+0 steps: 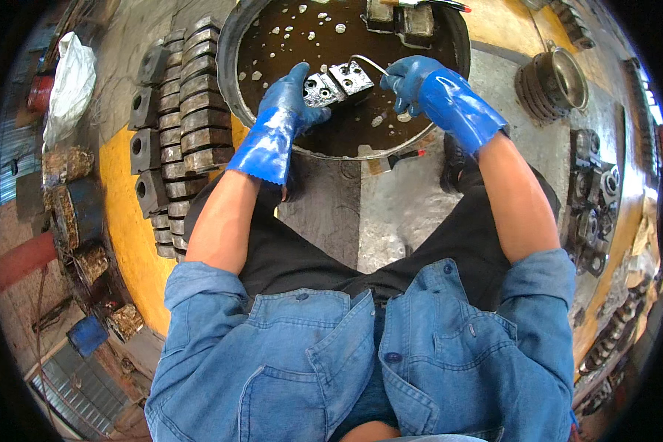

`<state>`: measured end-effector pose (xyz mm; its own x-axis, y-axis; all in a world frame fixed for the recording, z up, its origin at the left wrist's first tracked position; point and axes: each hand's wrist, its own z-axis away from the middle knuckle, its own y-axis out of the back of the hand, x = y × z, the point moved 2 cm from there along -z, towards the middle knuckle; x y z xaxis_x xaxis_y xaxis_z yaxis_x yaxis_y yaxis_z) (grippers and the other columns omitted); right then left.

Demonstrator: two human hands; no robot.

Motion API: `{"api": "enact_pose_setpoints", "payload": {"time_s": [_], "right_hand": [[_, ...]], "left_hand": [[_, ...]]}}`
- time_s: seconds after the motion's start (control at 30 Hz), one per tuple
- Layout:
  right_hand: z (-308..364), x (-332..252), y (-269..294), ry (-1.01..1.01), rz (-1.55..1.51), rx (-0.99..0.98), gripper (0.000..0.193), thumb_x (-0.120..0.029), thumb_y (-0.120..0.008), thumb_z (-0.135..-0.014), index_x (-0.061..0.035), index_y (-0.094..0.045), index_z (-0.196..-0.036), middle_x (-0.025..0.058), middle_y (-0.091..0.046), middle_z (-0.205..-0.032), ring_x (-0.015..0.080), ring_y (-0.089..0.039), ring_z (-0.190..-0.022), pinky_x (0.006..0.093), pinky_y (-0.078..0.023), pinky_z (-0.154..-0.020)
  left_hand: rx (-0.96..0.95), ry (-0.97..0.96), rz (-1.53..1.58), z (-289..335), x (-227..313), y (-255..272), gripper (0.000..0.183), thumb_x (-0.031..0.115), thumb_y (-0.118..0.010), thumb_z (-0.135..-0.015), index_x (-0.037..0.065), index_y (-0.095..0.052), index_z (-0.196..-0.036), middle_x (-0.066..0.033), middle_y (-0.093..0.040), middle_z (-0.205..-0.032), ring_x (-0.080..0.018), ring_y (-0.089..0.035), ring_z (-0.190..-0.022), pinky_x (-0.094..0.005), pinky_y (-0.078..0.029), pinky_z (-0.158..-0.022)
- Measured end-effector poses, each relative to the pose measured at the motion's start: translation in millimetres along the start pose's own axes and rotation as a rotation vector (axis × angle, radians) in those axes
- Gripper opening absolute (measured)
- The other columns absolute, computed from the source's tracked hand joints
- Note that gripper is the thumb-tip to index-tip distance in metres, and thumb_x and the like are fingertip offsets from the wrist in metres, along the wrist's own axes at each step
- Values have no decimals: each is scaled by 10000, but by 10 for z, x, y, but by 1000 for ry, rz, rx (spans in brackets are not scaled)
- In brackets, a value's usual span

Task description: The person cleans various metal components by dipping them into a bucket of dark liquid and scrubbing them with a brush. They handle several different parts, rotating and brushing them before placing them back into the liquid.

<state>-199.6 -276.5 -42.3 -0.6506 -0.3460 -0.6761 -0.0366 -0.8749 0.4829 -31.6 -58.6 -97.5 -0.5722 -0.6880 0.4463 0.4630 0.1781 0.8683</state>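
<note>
Denim shirt [283, 342], left hand [286, 97] against metal block [337, 85].

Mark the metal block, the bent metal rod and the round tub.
Metal block [337, 87]: head view, middle of its top face.
Bent metal rod [370, 62]: head view, along its shaft.
Round tub [227, 68]: head view, left rim.

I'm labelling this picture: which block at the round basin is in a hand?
The wet, holed block in the left hand; the other, darker blocks sit untouched near the far rim of the basin.
</note>
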Motion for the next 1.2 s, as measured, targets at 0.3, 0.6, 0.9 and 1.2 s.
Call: {"api": "enact_pose_setpoints", "payload": {"time_s": [0.3,0.6,0.9,1.2], "right_hand": [[-101,55,-26,6,114,-22,223,-175,-710,-974,-29,-781,-1128,148,-787,-908,229,-779,-782,390,-619,-689],[-125,73,-97,-23,119,-44,270,-213,-666,-1014,-18,-780,-1162,174,-798,-953,251,-787,-787,379,-623,-712],[13,12,-44,25,-7,-95,271,-92,-653,-992,7,-721,-1235,113,-742,-995,185,-753,-802,337,-629,-668],[-144,246,-52,101,-29,-55,275,-194,-647,-1044,-52,-738,-1262,100,-778,-1043,218,-763,-799,361,-625,-708]], "left_hand": [[-3,-30,-10,24,29,20,966,330,-996,-683,87,-559,-1509,-235,-715,-1332,-401,-686,-1253,-461,-550,-1068],[9,1,-45,85,143,97,969,300,-999,-681,90,-558,-1517,-233,-734,-1292,-400,-701,-1225,-458,-557,-1056],[18,-32,37,-48,-131,-67,1040,323,-1004,-672,87,-510,-1556,-226,-723,-1330,-390,-698,-1237,-460,-550,-1071],[9,-69,16,-21,32,3,958,296,-993,-674,85,-555,-1500,-233,-741,-1269,-410,-704,-1209,-471,-562,-1037]]}}
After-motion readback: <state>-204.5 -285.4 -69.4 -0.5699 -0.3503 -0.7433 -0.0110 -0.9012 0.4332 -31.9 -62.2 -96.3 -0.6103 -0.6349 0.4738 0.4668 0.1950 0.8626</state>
